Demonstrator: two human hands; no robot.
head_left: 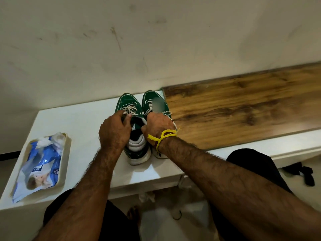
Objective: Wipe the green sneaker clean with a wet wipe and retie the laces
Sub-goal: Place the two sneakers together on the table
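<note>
- Two green sneakers stand side by side on the white table (83,122), toes pointing away toward the wall (156,40), heels toward the person.
- The left green sneaker (129,103) has white laces (130,109) and a white-and-green heel; it touches the right green sneaker (152,100) along their inner sides.
- The left hand (113,131) sits over the left sneaker's opening, its fingers curled and pinching the laces near the top of the tongue.
- The right hand (159,125) is curled at the seam between the two shoes, by the collar of the left one; what exactly its fingers grip is hidden, so I cannot tell.
- A yellow thread (163,136) is tied round the right wrist, loose ends sticking out.
- A cream tray (67,145) lies well to the left on the table, holding a blue-and-white pack of wet wipes (43,164) with a crumpled white wipe (55,139) at its far end.
- A wooden board (243,105) covers the table's right part, its edge just beside the right sneaker.
- Dark shorts (257,164) show on the person's legs below the table edge, and a dark piece of cloth (302,173) lies on the floor to the right.
</note>
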